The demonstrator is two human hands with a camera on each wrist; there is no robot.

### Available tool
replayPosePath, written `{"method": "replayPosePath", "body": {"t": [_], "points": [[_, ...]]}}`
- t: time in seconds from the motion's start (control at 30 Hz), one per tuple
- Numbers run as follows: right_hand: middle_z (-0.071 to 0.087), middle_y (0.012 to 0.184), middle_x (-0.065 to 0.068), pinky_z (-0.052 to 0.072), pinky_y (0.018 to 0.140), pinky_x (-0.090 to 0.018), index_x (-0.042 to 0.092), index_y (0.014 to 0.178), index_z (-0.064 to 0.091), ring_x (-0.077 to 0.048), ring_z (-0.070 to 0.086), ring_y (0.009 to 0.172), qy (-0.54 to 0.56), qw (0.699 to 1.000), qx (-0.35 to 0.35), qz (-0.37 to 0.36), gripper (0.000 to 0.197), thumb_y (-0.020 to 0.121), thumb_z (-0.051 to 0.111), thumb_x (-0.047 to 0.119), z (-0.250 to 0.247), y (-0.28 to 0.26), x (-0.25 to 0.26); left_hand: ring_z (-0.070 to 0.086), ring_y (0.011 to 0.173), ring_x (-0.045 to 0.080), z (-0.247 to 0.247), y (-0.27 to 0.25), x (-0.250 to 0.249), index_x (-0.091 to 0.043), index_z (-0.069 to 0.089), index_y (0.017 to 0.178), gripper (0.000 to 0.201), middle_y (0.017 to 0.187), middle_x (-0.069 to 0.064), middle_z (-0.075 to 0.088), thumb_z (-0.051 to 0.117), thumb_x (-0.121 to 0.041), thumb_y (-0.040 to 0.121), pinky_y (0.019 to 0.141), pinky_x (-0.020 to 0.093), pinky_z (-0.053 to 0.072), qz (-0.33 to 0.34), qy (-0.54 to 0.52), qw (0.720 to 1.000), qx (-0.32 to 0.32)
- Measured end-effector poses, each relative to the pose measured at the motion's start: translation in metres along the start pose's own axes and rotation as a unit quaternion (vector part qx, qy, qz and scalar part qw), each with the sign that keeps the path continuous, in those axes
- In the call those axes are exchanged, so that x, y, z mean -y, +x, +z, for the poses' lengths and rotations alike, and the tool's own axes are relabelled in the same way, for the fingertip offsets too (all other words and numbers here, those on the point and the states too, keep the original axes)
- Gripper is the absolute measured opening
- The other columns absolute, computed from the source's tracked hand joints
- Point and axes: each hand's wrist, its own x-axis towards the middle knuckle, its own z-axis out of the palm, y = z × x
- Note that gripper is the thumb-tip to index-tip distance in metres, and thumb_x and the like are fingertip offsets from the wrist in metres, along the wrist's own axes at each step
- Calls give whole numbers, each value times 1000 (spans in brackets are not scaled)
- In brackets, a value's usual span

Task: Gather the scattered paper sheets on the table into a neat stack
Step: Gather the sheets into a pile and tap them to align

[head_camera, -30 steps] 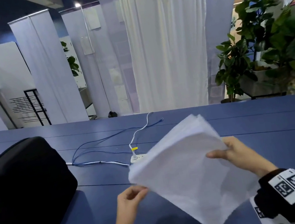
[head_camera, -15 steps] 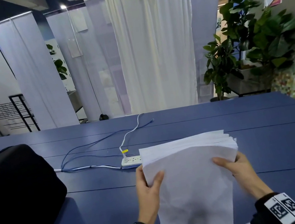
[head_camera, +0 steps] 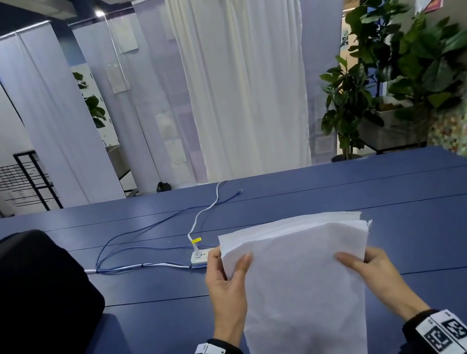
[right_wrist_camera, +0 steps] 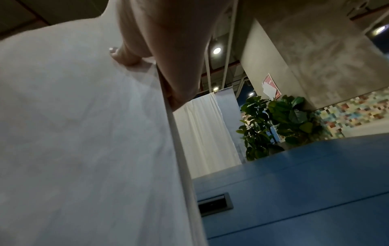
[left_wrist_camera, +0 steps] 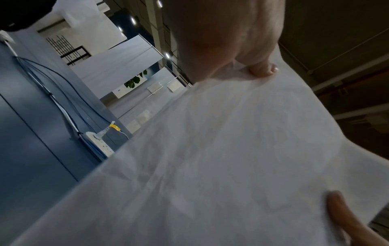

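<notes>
Two hands [head_camera: 225, 290] [head_camera: 380, 272] round paper stack [head_camera: 301, 283]; wrist-only table hatch [right_wrist_camera: 214, 206]

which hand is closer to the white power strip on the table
Left. The left hand grips the paper stack right beside the power strip; the right hand holds the stack's far side.

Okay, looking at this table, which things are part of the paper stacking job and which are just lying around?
Part of the job:
- stack of paper sheets, held upright
- left hand gripping its left edge
- right hand gripping its right edge
- blue table

Just lying about:
- power strip
- cables
- black bag
- potted plants
</notes>
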Motion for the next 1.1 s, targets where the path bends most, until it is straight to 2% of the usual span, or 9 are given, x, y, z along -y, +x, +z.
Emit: {"method": "replayPosePath", "body": {"t": [0.13, 0.23, 0.43, 0.53, 0.6, 0.67, 0.73, 0.93, 1.1], "points": [[72, 72, 5, 50, 52, -11, 12, 80, 66, -4, 69, 61, -35, 999, 5, 22, 12, 83, 62, 1, -1, -5, -19, 68, 83, 6, -12, -10, 20, -11, 58, 103, 32, 84, -9, 75, 68, 2, 76, 69, 14, 52, -70, 29, 995, 62], [69, 88, -2, 50, 61, -10, 17, 82, 65, -17, 66, 81, -72, 997, 2, 21, 12, 83, 64, 5, 5, -8, -34, 66, 93, 16, -19, -25, 38, -7, 58, 109, 31, 99, -1, 71, 63, 5, 81, 73, 14, 51, -111, 75, 988, 72], [67, 99, -7, 50, 69, -16, 7, 105, 62, -18, 62, 89, -56, 993, -83, -65, 18, 87, 60, 11, 24, 1, -1, 66, 80, -4, 4, -10, 11, -22, 55, 99, 32, 86, -16, 72, 55, 8, 85, 71, 9, 49, -42, 72, 996, 35], [66, 90, 8, 49, 67, -10, 15, 104, 60, 3, 62, 78, -43, 991, -90, -84, 16, 89, 58, 14, 28, 0, 6, 64, 79, -7, 8, -6, 1, -26, 50, 96, 31, 85, -18, 70, 53, 4, 88, 72, 8, 47, 1, 80, 996, 34], [68, 92, 4, 50, 66, -11, 15, 101, 61, 4, 64, 75, -62, 992, -96, -58, 14, 87, 61, 12, 26, -5, -14, 64, 84, -4, 2, -13, 13, -25, 47, 98, 31, 94, -16, 64, 51, 4, 89, 72, 5, 46, 3, 105, 994, 23], [70, 101, -13, 49, 69, -21, 5, 102, 64, -16, 66, 84, -98, 991, -91, 6, 18, 84, 64, 7, 22, -15, -49, 64, 91, 9, -11, -30, 40, -26, 46, 95, 29, 97, -13, 62, 50, 2, 90, 70, 3, 45, -29, 162, 986, 23], [67, 103, -15, 49, 62, -10, -3, 105, 63, -22, 62, 87, -114, 989, -74, 54, 22, 83, 63, -1, 19, -27, -76, 64, 94, 19, -24, -49, 66, -29, 44, 90, 27, 96, -7, 63, 48, -2, 92, 69, 3, 44, -59, 216, 974, 41], [65, 96, -11, 49, 56, -7, -2, 105, 62, -20, 60, 80, -145, 978, -49, 145, 26, 80, 64, -6, 5, -33, -112, 63, 85, -3, -42, -61, 94, -28, 42, 89, 24, 93, -10, 62, 47, -5, 93, 68, 0, 42, -95, 289, 951, 51], [67, 112, -17, 39, 78, -25, 0, 114, 64, -28, 60, 108, -269, 942, -39, 195, 33, 83, 66, 10, 0, -46, -150, 56, 100, 13, -65, -82, 125, -6, 43, 123, 28, 113, 0, 58, 43, -7, 95, 79, 7, 37, -181, 365, 904, 128]]}}
